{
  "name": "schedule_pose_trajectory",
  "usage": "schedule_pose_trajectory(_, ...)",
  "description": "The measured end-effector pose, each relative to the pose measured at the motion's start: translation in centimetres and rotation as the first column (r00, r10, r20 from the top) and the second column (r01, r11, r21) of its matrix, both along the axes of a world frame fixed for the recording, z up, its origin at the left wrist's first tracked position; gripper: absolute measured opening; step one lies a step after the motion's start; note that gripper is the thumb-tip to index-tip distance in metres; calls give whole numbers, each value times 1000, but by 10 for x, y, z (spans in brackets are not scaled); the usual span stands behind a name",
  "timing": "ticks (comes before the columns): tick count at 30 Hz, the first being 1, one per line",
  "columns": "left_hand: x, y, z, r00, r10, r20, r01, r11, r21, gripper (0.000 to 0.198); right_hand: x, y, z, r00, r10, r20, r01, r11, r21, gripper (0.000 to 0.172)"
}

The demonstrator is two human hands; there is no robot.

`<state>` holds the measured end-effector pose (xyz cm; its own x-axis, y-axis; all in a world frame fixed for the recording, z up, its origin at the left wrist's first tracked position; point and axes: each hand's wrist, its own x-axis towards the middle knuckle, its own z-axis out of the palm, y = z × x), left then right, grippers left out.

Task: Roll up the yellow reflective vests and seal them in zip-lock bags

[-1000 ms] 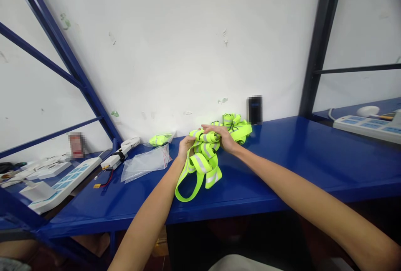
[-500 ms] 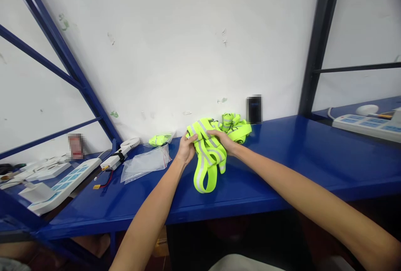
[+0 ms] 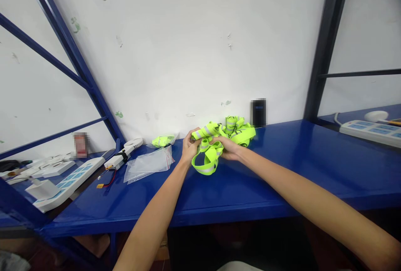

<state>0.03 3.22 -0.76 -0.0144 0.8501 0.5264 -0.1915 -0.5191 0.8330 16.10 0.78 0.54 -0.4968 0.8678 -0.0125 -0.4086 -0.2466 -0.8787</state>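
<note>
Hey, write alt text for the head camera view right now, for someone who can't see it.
A person's left hand and right hand grip a bunched neon-yellow, silver-striped strap over a blue table. More such straps lie just beyond, by a white wall; farther left are clear plastic bags and a small white fan.

Can't read any text tbh, the black thing (image 3: 258, 113) beyond the right hand (image 3: 231, 148) is all pixelated out.

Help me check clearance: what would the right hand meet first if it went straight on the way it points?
The held yellow-green straps, which the right hand touches now; past them, probably the left hand, though depth is unclear.
</note>
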Motion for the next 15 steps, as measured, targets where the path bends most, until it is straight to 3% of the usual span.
schedule_pose_trajectory(4,-3,7,-3,991,114,68,-117,992,42,36,-9,-9,-1,997,-52,-61,51,999,-16,14)
schedule_pose_trajectory(8,-13,13,-8,948,311,66,-317,941,121,28,-24,-19,-6,999,-26,-37,25,1000,-14,22)
schedule_pose_trajectory(12,-20,17,-13,917,398,9,-393,902,180,30,-35,-22,-11,973,-225,47,223,974,49,27)
schedule_pose_trajectory(15,-17,24,-16,921,387,46,-389,914,115,30,-37,-18,-12,939,-339,63,335,940,59,30)
